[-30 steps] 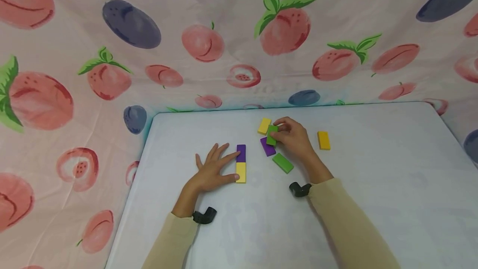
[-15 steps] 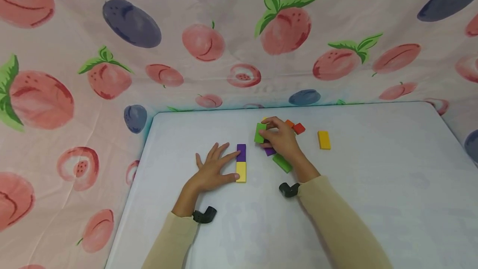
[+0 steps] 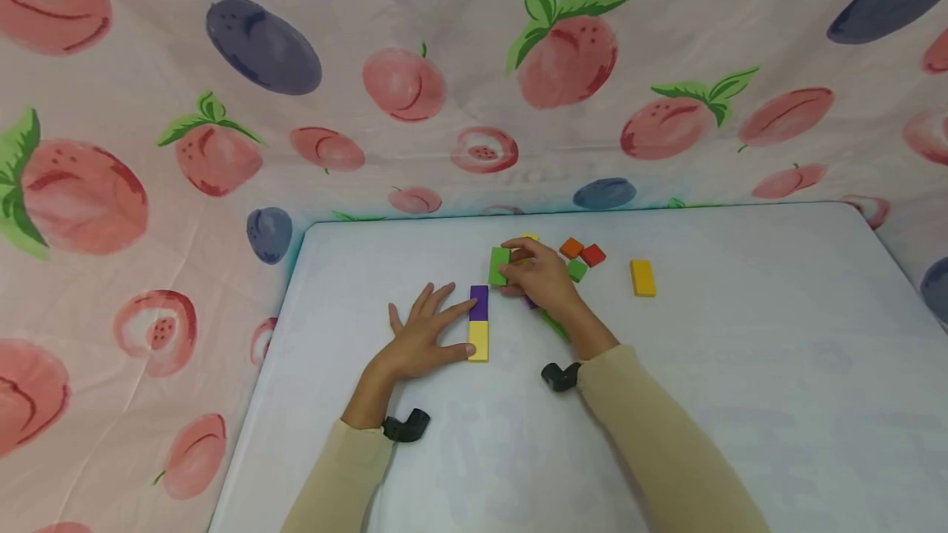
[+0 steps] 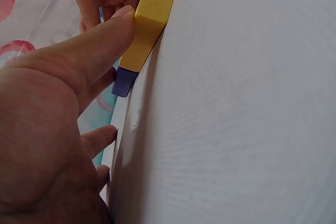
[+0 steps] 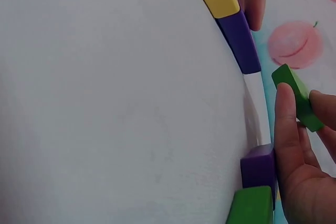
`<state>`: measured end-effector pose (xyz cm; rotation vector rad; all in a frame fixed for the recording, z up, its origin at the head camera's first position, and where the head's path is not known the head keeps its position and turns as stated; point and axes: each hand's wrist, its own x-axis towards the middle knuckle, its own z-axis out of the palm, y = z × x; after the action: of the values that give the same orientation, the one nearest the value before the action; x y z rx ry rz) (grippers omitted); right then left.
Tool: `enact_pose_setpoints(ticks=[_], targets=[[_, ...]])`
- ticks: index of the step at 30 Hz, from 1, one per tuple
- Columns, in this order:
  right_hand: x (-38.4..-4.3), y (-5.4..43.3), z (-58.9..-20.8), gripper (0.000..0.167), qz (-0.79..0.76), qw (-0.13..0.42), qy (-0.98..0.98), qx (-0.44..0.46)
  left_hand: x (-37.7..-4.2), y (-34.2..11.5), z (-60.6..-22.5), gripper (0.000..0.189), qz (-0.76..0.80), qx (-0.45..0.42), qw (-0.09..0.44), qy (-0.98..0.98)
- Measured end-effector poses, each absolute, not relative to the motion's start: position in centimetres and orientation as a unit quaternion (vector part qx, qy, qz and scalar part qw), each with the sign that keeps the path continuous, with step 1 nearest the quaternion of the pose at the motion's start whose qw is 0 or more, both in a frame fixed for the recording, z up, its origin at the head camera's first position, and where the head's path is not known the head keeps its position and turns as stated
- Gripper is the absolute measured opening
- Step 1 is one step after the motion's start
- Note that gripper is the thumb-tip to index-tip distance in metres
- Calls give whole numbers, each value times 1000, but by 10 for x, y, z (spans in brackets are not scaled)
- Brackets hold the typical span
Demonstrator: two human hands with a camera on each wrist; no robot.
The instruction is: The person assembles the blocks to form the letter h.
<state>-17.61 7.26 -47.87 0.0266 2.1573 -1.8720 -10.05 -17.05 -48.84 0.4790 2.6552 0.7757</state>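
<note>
My right hand (image 3: 544,276) pinches a green rectangular block (image 3: 499,266) between thumb and fingers. In the right wrist view this green block (image 5: 298,97) is raised and tilted. To its lower left in the head view, a purple block (image 3: 479,303) and a yellow block (image 3: 478,341) lie end to end in a line. My left hand (image 3: 418,340) is spread beside them, its index fingertip at the purple block and its thumb at the yellow one. The left wrist view shows the thumb against the side of the yellow block (image 4: 150,22).
Behind the right hand lie an orange block (image 3: 571,247), a red block (image 3: 592,255) and a small green block (image 3: 577,271). A yellow-orange block (image 3: 643,278) lies farther right. Another purple block (image 5: 258,169) and green block (image 5: 251,206) are partly hidden under the right arm in the head view.
My right hand has carried the green block leftward, from over the loose blocks to just beyond the far end of the line. Orange, red and green blocks have come into sight. The left hand stays put.
</note>
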Motion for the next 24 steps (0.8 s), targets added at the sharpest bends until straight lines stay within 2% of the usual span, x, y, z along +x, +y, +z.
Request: enact_pose_setpoints(ticks=[16,24], targets=[[-181,57,-486,42,-622,137,771,-16,-101,-170,-489,73,268,164,166,935],[-184,53,-484,40,-585,104,804,-14,-101,-170,-488,73,266,161,166,936]])
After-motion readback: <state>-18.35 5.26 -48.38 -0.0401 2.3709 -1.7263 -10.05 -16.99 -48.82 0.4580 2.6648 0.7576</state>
